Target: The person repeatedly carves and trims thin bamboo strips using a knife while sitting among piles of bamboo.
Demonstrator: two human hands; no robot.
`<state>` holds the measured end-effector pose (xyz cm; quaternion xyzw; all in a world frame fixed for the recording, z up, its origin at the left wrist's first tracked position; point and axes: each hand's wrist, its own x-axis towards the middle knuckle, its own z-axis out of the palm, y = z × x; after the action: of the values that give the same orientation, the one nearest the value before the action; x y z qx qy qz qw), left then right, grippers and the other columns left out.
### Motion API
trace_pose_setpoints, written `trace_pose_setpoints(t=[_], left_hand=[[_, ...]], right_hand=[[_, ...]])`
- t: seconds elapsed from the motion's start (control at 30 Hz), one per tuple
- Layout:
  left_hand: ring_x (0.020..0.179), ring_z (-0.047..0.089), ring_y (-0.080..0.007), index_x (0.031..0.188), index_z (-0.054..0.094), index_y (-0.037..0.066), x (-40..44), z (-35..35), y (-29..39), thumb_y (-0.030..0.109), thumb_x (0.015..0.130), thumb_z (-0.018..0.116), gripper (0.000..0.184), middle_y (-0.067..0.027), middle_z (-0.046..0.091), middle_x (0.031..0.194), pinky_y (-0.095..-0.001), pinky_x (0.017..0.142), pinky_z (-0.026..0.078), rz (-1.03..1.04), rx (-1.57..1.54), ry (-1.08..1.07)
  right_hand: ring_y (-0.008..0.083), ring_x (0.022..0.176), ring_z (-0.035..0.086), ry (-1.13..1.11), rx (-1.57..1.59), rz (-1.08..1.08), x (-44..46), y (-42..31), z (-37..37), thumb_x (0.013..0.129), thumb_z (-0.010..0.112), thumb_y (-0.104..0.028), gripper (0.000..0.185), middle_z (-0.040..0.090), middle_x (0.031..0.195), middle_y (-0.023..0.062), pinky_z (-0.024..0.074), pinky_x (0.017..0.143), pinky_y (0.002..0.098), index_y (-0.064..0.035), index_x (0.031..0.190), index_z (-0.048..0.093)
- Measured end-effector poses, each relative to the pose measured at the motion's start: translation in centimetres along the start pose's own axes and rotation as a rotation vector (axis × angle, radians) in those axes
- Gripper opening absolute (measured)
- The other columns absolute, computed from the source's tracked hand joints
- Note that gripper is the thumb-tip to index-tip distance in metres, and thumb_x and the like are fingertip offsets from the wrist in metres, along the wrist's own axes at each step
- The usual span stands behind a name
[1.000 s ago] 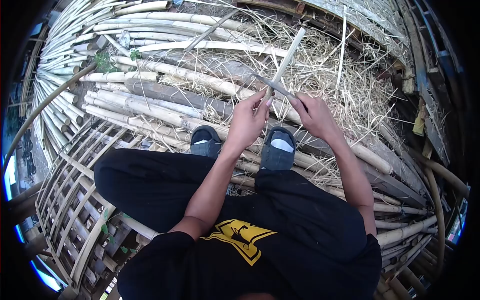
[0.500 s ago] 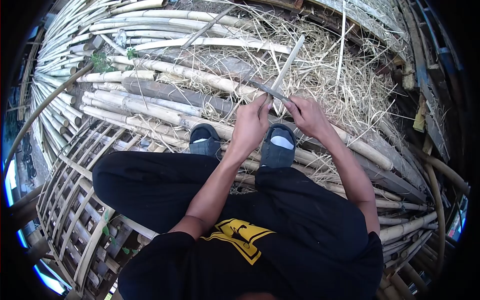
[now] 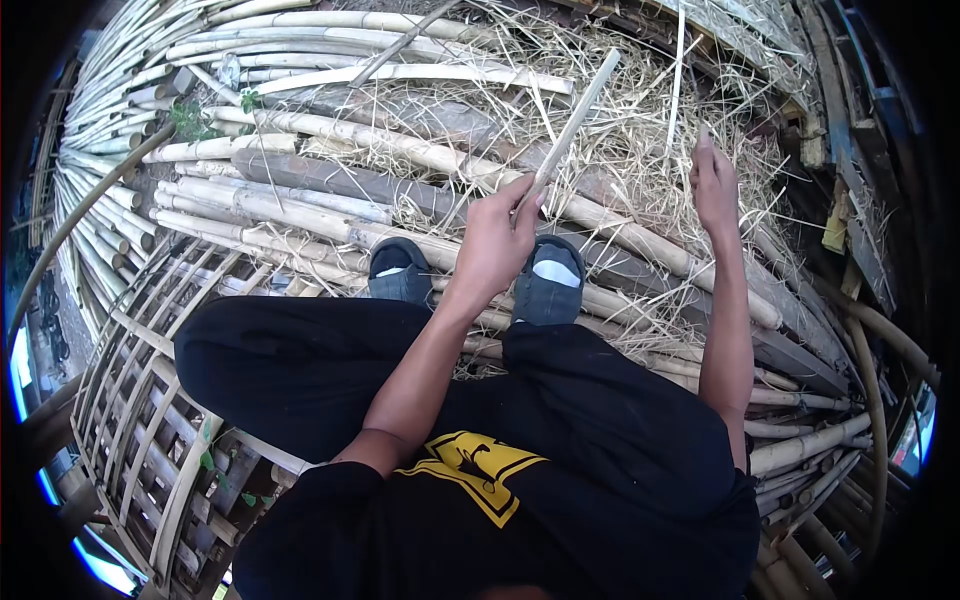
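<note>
My left hand (image 3: pixel 497 232) is closed around the lower end of a pale bamboo strip (image 3: pixel 577 120), which slants up and away to the right over the shavings. Out to the right, well apart from the strip, is my right hand (image 3: pixel 715 188), its fingers wrapped round a knife (image 3: pixel 704 132). Only a short bit of the knife shows above the fingers; its blade is hard to make out against the straw-like bamboo shavings (image 3: pixel 640 150) behind it.
Long bamboo poles (image 3: pixel 330 215) lie across the ground under my sandals (image 3: pixel 550 285). A woven bamboo lattice (image 3: pixel 150 400) stands at the left. More poles (image 3: pixel 110 130) are stacked at the far left, and wooden boards (image 3: pixel 840 130) edge the right side.
My right hand has swung up and right with the knife, away from the bamboo strip that the blade crossed before. My left hand keeps its hold on the strip, nearly in place.
</note>
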<state>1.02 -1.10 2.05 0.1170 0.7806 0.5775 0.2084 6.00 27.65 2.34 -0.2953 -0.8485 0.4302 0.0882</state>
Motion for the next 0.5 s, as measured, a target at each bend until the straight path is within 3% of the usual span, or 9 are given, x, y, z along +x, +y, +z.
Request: trace_pose_setpoints(t=[0.07,0.13,0.23,0.5], left_hand=[[0.052,0.041,-0.0061,0.114,0.061,-0.002,0.3,-0.5,0.6,0.009,0.094,0.054,0.025,-0.0024,0.051,0.058,-0.0262,0.046,0.035,0.016,0.084,-0.005],[0.050,0.041,-0.0074,0.113,0.061,-0.003,0.3,-0.3,0.2,0.009,0.093,0.055,0.024,-0.0051,0.052,0.057,-0.0276,0.046,0.035,0.033,0.084,0.024],[0.047,0.044,-0.0110,0.110,0.063,-0.003,-0.1,-0.4,0.8,0.008,0.091,0.056,0.022,-0.0131,0.053,0.056,-0.0316,0.046,0.036,0.092,0.120,0.018],[0.048,0.050,-0.0189,0.111,0.062,-0.004,0.1,0.5,-0.4,0.008,0.090,0.058,0.025,-0.0217,0.057,0.063,-0.0322,0.050,0.042,0.121,0.168,0.037]], right_hand=[[0.0141,0.051,0.037,-0.258,-0.096,-0.172,-2.5,-2.8,3.6,0.099,0.041,-0.045,0.052,0.039,0.055,0.0044,0.0290,0.048,0.0342,-0.0001,0.074,0.049],[0.0355,0.051,0.045,-0.403,-0.169,-0.260,-4.6,-4.9,6.4,0.098,0.044,-0.042,0.048,0.048,0.054,0.0172,0.0358,0.052,0.0437,-0.0002,0.076,0.053],[0.0415,0.057,0.052,-0.453,-0.160,-0.387,-6.2,-5.0,8.8,0.097,0.046,-0.041,0.045,0.052,0.056,0.0198,0.0397,0.054,0.0470,-0.0015,0.076,0.055],[0.0389,0.058,0.057,-0.388,-0.379,-0.431,-3.3,-3.2,6.8,0.095,0.047,-0.043,0.044,0.054,0.056,0.0165,0.0421,0.052,0.0469,-0.0060,0.075,0.058]])
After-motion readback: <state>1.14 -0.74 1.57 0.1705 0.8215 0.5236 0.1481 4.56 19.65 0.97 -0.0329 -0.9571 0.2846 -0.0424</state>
